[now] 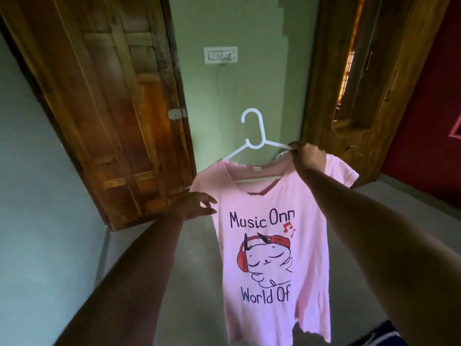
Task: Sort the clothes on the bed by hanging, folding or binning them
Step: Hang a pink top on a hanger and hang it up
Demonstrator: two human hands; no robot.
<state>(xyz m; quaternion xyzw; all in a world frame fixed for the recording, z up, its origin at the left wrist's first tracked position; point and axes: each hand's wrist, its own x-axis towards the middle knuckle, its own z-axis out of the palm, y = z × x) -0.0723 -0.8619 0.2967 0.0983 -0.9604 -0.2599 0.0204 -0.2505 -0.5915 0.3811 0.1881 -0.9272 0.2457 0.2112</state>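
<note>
Green wall (pixel 249 33) | pink T-shirt (pixel 272 196) on hanger (pixel 252 136) | right hand (pixel 309 158) hides hanger end

A pink T-shirt (pixel 272 221) with dark lettering and a red-headphoned cat print hangs on a white hanger (pixel 252 136).

It was a room in a home: a panelled wooden door (pixel 112 108), a pale green painted wall (pixel 249 91) with a white switch plate (pixel 220 55), a second wooden door frame (pixel 321 101), a red wall (pixel 424 126), a bare grey floor (pixel 189 270), and a pink T-shirt (pixel 311 221) on a white plastic hanger (pixel 258 145).
</note>
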